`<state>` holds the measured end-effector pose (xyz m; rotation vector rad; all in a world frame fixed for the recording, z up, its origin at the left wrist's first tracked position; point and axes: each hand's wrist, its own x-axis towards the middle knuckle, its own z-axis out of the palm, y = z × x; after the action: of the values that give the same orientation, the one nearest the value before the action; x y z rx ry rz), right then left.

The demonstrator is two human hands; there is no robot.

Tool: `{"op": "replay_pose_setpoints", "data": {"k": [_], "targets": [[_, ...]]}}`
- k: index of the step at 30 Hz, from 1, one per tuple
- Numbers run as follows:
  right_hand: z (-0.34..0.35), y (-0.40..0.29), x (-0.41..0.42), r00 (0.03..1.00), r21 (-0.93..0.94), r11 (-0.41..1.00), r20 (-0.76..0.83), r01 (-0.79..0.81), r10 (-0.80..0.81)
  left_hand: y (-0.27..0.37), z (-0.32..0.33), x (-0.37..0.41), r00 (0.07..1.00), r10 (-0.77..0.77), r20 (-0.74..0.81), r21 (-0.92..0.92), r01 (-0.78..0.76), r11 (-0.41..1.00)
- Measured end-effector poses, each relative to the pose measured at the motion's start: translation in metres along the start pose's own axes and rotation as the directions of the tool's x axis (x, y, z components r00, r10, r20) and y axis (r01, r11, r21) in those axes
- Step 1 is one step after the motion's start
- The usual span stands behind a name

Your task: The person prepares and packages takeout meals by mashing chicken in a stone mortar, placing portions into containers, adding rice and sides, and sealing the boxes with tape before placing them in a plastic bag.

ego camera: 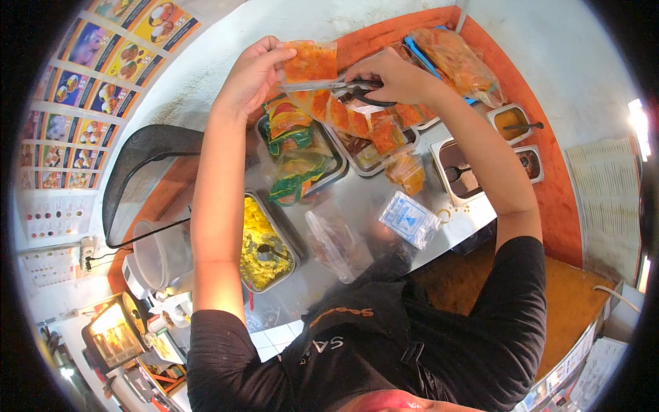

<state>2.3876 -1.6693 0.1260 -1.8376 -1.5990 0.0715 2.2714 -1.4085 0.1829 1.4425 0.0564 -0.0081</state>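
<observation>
My left hand [256,74] pinches the edge of a clear plastic sachet [310,62] with orange-red contents, held up over the counter. Scissors [314,86] with black handles are in my right hand [399,77], their blades lying across the sachet's lower edge. Below the blades, a strip of similar orange sachets [334,114] droops over a steel tray [364,171]. Just left of it, another steel tray [344,167] carries green-and-orange plastic packets [291,177]. Whether the held sachet is still joined to the strip is hard to see.
A steel pan of yellow food [260,226] with a spoon sits left. Nearer me lie a clear plastic bag [337,242] and a white-and-blue packet [409,219]. Sauce containers [455,170] stand right; a large filled bag [455,64] lies behind. A black curved object [136,159] juts in left.
</observation>
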Motion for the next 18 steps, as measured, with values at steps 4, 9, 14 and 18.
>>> {"op": "replay_pose_setpoints", "data": {"k": [4,9,14,18], "targets": [[0.007,-0.003,0.008,0.990,0.076,0.990,0.085,-0.122,0.116,-0.003,0.003,0.000,1.000,-0.006,0.003,0.009,0.006,1.000],[0.025,-0.005,-0.010,0.991,0.026,0.993,0.078,-0.115,0.112,-0.018,0.000,0.000,0.983,0.115,-0.144,0.018,-0.113,0.993],[0.028,0.051,-0.075,0.883,-0.181,0.880,0.095,-0.439,0.460,-0.031,0.001,-0.022,0.978,0.097,-0.184,0.165,-0.067,0.984],[0.042,0.106,-0.122,0.740,-0.375,0.690,0.017,-0.619,0.672,-0.073,0.031,-0.032,0.992,-0.002,-0.123,0.321,0.042,0.946]]}}
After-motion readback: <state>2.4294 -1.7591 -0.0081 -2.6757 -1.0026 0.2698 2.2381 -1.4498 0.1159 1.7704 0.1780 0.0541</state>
